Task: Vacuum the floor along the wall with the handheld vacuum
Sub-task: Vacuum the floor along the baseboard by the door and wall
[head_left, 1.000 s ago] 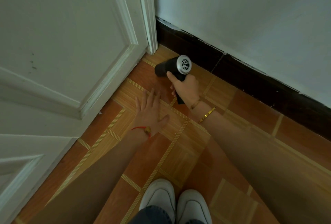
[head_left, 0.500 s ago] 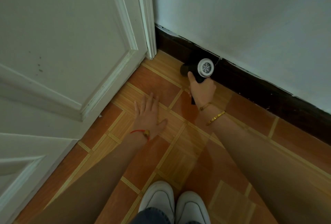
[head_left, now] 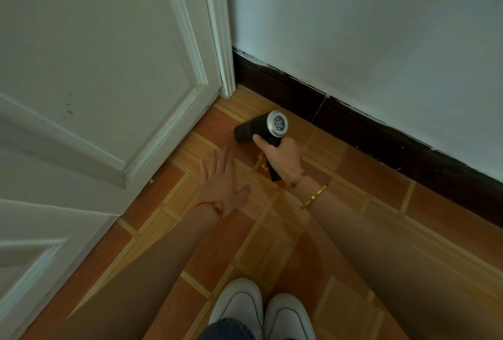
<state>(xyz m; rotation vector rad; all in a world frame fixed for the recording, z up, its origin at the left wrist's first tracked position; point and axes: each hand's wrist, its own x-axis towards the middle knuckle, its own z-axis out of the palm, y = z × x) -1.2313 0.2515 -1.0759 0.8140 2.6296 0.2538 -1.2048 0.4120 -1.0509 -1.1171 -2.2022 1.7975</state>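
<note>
The right hand (head_left: pixel 283 158) grasps the handle of the handheld vacuum (head_left: pixel 261 128), whose nozzle points down at the floor (head_left: pixel 367 176) near the dark baseboard (head_left: pixel 353 127). The left hand (head_left: pixel 223 179) rests flat on the tiles, fingers spread, grasping nothing.

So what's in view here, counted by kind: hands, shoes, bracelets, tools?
Hands: 2, left hand, right hand
Shoes: 2, left shoe, right shoe
Bracelets: 3, red cord, thin chain, gold bangle
Vacuum: 1
Total: 8
</note>
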